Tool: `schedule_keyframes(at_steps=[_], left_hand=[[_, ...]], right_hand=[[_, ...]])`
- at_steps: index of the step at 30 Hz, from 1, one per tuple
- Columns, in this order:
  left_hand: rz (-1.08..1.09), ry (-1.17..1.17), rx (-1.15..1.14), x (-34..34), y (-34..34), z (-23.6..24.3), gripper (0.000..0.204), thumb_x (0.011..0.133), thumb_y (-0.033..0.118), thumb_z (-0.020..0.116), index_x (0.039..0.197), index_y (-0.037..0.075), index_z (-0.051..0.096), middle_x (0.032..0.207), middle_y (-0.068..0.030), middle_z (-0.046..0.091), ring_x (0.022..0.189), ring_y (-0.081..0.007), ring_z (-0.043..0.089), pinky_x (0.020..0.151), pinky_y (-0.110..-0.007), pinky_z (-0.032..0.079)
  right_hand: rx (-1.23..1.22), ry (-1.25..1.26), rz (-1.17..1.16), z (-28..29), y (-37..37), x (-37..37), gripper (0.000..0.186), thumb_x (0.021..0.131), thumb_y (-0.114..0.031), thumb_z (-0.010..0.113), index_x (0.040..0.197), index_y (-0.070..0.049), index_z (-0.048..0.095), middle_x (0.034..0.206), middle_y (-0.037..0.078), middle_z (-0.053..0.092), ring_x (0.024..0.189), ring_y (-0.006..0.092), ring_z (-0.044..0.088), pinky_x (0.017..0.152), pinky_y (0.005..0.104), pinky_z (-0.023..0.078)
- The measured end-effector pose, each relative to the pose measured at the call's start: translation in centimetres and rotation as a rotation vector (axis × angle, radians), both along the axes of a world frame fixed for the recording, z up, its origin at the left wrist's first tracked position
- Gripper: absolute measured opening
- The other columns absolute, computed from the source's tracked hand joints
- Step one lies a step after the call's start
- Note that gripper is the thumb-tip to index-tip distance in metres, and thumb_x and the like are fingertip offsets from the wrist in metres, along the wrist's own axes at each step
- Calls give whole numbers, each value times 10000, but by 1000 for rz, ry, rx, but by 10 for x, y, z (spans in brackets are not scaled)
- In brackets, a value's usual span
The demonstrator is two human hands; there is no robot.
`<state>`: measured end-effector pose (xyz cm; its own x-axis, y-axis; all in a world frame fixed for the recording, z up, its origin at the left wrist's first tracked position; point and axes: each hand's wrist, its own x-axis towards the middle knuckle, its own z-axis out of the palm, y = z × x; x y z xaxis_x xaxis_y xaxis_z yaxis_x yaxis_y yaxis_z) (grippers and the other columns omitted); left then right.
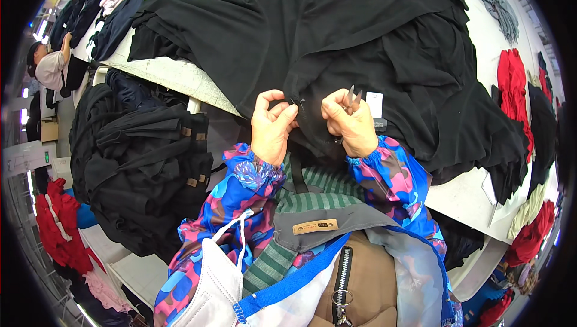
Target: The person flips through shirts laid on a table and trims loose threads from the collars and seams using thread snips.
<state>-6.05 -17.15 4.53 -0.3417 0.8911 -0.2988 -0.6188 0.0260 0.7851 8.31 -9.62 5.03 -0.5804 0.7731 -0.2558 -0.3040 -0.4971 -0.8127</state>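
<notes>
Black garments [366, 44] lie spread in layers over the white table. My left hand [273, 127] is closed, thumb against fingers, on an edge of the black fabric near a short loose thread. In my right hand [351, 124] is a pair of thread snips [354, 95], its two metal blades pointing up past the curled fingers. Just right of that hand, a white label [374, 104] and a small dark tag [380, 124] lie on the cloth.
A heaped pile of black garments [138, 165] stands at the left, below the table edge [174, 74]. Red garments [512, 92] and a grey one [493, 5] lie along the right side. Another person [51, 65] stands far left beside dark clothes.
</notes>
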Motion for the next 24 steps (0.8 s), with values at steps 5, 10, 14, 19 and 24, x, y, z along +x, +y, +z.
schedule_keyframes(at_steps=[5,10,14,19,24], left_hand=[[-8,4,0,-3,-2,-2,401,816,-4,590,1128,117,369,877,-49,581,803,-131,577,675,-237,458],[-18,29,15,-2,-3,0,345,811,-11,595,1082,111,421,872,-33,574,779,-110,564,678,-227,462],[-19,36,68,-3,-3,-2,268,817,-18,583,1029,91,461,867,-27,570,772,-104,561,683,-228,465],[-4,173,1,0,-3,-3,116,824,-3,578,939,10,580,844,-13,594,724,-78,552,657,-204,446],[-42,397,-19,-2,-4,3,130,827,1,575,955,-4,599,875,-15,606,736,-60,537,670,-185,431]], right_hand=[[370,-320,-18,2,-5,-12,172,777,-144,668,825,6,598,712,-1,574,556,25,442,499,187,368],[490,-375,-81,-2,-7,-23,149,776,-115,651,795,20,589,681,-11,561,549,20,415,494,196,356],[295,-278,-37,5,-2,-13,121,808,-103,617,754,-3,579,655,-24,538,572,26,430,512,192,349],[231,-210,13,6,-2,-9,123,822,-116,610,765,-16,567,663,-27,533,596,26,446,540,186,354],[247,-227,-13,9,-3,-10,132,822,-130,614,783,-12,572,677,-13,553,619,32,471,560,189,372]])
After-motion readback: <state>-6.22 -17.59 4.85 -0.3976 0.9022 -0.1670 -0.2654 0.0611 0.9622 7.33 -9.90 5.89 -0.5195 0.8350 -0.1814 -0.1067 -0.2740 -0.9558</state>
